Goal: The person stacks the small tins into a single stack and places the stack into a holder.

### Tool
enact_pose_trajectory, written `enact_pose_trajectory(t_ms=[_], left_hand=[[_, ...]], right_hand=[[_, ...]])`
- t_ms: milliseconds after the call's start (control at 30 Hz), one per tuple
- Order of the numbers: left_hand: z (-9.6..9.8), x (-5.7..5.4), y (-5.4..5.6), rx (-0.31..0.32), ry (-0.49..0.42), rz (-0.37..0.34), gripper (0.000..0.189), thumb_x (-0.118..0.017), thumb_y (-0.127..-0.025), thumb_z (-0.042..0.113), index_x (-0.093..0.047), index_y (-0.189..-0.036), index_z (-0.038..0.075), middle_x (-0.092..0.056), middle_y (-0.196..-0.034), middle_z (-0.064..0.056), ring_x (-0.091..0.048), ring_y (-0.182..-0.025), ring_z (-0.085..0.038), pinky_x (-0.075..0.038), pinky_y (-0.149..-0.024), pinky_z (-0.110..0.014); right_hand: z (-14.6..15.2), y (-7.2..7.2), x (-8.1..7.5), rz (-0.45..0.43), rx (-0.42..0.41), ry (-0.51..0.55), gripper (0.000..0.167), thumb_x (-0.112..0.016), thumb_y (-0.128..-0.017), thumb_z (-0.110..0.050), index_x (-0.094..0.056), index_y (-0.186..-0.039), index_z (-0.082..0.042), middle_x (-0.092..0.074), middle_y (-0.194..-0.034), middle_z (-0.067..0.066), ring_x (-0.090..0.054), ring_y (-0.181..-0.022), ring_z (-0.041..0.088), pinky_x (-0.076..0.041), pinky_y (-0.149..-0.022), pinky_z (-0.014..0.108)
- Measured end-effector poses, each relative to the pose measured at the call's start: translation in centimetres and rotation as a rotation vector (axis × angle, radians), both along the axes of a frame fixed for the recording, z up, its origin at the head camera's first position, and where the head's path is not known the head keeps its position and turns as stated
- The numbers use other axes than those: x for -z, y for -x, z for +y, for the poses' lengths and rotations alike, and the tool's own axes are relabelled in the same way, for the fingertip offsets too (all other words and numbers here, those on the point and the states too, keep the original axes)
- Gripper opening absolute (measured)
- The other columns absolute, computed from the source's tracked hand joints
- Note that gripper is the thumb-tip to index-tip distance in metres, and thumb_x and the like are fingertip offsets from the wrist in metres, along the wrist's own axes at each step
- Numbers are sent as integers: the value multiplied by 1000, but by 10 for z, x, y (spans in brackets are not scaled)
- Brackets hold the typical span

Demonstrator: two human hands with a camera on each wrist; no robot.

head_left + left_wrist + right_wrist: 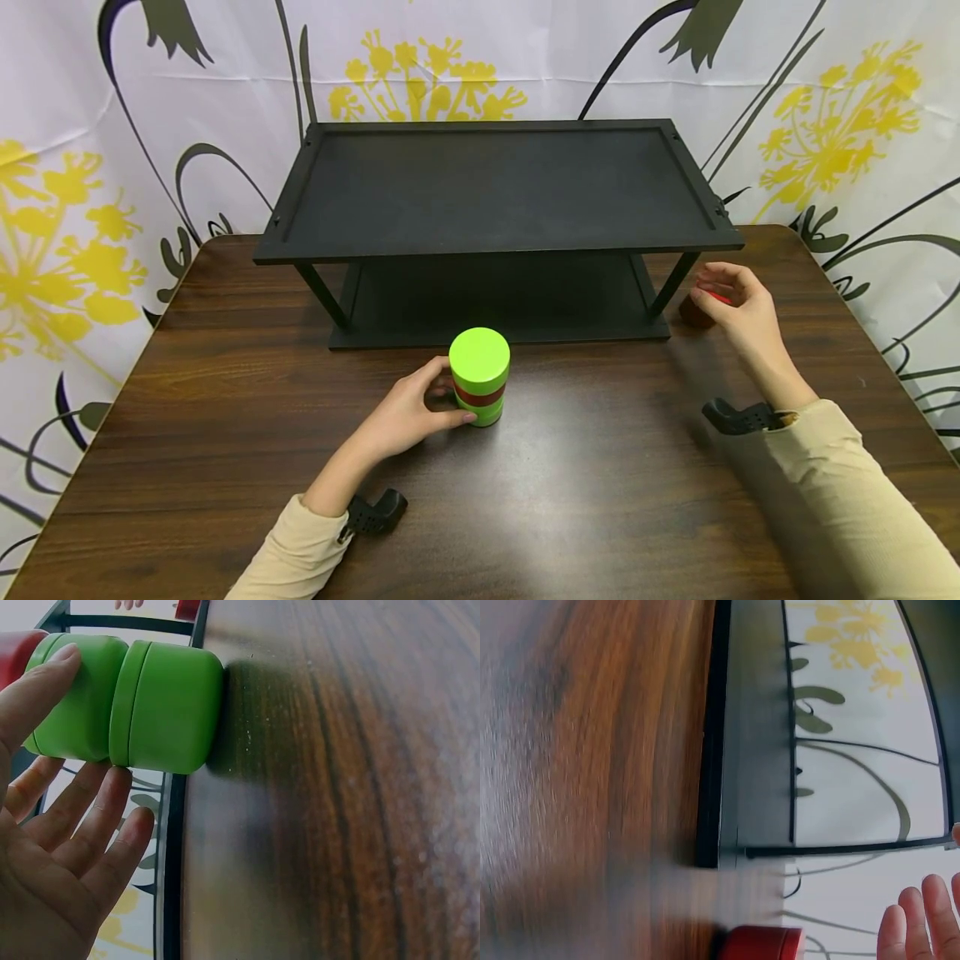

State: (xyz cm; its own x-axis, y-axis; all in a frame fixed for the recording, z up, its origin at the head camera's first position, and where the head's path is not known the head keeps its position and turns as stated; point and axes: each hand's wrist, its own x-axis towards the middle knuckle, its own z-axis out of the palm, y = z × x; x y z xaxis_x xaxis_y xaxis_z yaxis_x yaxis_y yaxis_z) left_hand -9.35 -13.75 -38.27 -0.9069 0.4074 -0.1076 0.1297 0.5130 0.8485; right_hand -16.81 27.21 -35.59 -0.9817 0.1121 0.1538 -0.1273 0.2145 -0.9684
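Green-and-red stack [480, 367] stands between left thumb [453, 418] and fingers [433, 367].

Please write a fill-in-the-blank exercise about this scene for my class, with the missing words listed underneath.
1. The hand with its thumb at the stack is the person's ____ one.
2. In the head view, the top of the stack is coloured ____.
3. The right hand is near a can that is coloured ____.
4. The black shelf has ____ levels, one above the other.

Missing words: left; green; red; two.
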Motion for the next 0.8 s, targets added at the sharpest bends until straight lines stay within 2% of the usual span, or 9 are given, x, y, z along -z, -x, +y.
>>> enact_pose_trajectory(t_ms=[300,400,567,800], left_hand=[[-1,0,0,5,-11,-4,62,-77,-81,22,-47,-134,12,-57,-132,-13,-58,-118,-34,-50,-102,-45],[-1,1,0,10,-15,-2,62,-77,-81,22,-46,-134,11,-56,-132,-13,-58,-119,-34,-50,-102,-45],[-1,1,0,13,-22,2,62,-77,-81,22,-47,-133,11,-56,-132,-13,-58,-119,-34,-50,-102,-45],[-2,1,-1,13,-26,-6,61,-77,-81,22,-47,-133,11,-57,-131,-13,-59,-119,-33,-50,-102,-46]], right_hand=[[18,5,5,-23,74,-79,33,-66,-87,-5,-56,-108,-29,-60,-98,-24,-56,-93,-7,-46,-72,1],[25,7,8,-33,80,-100,35,-65,-87,-3,-55,-106,-31,-59,-98,-25,-57,-92,-8,-46,-70,0],[34,8,13,-70,82,-196,41,-63,-88,-2,-50,-105,-37,-54,-100,-29,-52,-95,-9,-45,-73,-2],[44,9,19,-139,82,-241,44,-64,-87,-2,-49,-106,-38,-48,-99,-33,-48,-97,-8,-45,-72,-2]])
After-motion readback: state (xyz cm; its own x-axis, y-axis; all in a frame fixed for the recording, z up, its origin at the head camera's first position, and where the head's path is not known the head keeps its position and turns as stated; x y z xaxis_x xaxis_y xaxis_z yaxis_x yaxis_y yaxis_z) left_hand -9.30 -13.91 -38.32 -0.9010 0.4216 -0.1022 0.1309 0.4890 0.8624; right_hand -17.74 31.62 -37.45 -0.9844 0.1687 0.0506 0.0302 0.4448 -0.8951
